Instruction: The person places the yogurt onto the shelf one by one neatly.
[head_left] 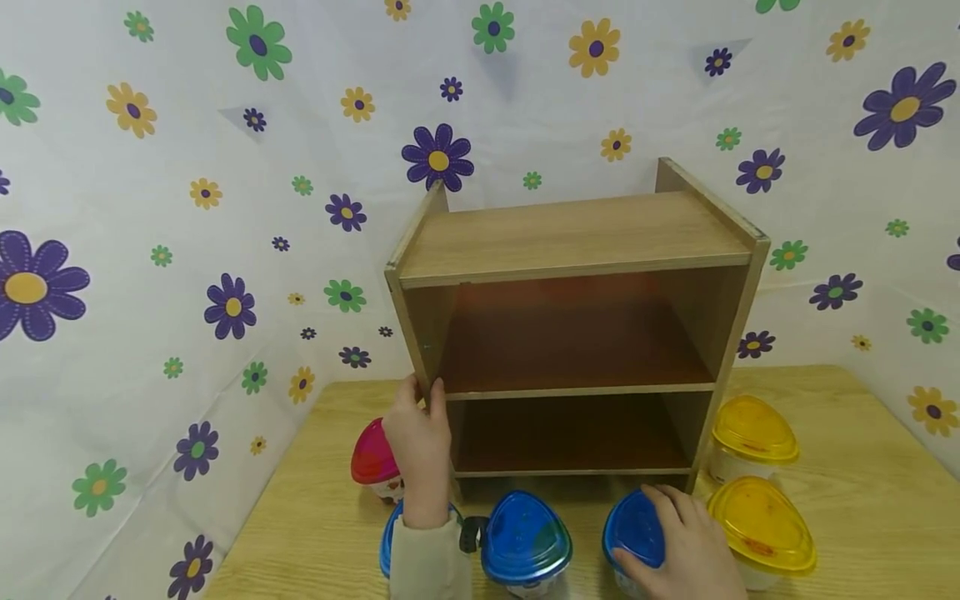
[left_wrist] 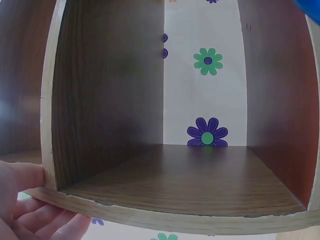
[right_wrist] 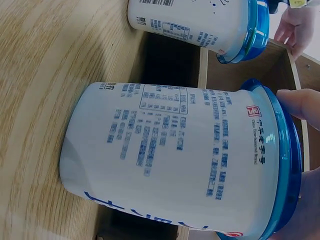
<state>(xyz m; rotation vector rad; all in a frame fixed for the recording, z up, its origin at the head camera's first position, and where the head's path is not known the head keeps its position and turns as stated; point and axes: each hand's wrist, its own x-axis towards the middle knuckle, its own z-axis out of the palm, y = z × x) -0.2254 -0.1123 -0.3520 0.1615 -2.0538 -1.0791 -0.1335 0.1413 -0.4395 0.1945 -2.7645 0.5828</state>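
Observation:
A small wooden shelf unit (head_left: 573,233) stands on the table, its open compartments facing me. My left hand (head_left: 422,442) grips the front edge of its left side panel, near the middle board. In the left wrist view the thumb lies on the inner face, the other fingers on the outside. My right hand (head_left: 686,542) holds a white tub with a blue lid (head_left: 633,529) by the lid. The right wrist view shows this tub's printed side (right_wrist: 170,155) and the thumb at the lid's rim. A second blue-lidded tub (head_left: 525,537) stands between the hands.
Another blue lid (head_left: 386,542) is partly hidden behind my left wrist. A red-lidded tub (head_left: 375,457) stands left of the shelf. Two yellow-lidded tubs (head_left: 753,429) are on the right. A flower-patterned sheet (head_left: 300,125) hangs behind and beside the wooden table (head_left: 300,533).

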